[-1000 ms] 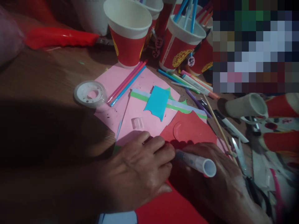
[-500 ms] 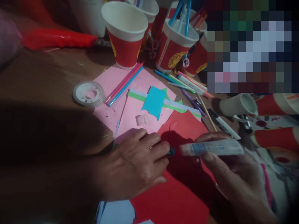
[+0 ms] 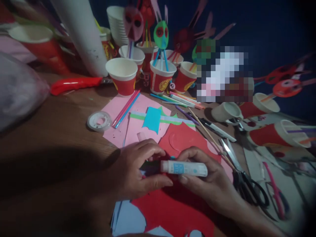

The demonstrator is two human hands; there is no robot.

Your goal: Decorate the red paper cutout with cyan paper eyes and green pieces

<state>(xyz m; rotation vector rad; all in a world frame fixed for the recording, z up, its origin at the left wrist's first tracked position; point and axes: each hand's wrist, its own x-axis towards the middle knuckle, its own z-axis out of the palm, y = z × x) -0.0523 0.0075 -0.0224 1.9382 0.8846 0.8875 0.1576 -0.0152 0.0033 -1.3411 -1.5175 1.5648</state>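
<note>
My right hand (image 3: 206, 179) holds a white glue stick (image 3: 190, 168) with a blue label, lying level with its pinkish end pointing left. Close to that end is my left hand (image 3: 142, 168), its thumb and fingers apart in a curve; nothing shows clearly between them. Under both hands lies red paper (image 3: 177, 210) with scalloped cut edges. Beyond them, pink sheets (image 3: 116, 131) carry a small blue paper piece (image 3: 152, 119) and a green and pale strip. A clear cap (image 3: 142, 136) stands partly behind my left fingers.
Tape roll (image 3: 99, 121) on the left, with a red-handled tool (image 3: 76, 85) behind. Red and white cups (image 3: 125, 82) with paper figures line the back. Black scissors (image 3: 249, 187), a white mug (image 3: 225, 112) and pens are at right. Pale paper pieces (image 3: 128, 219) lie in front.
The view has tilted up and shows more of the back. My left hand has opened from a closed curl, and the glue stick has come closer to it.
</note>
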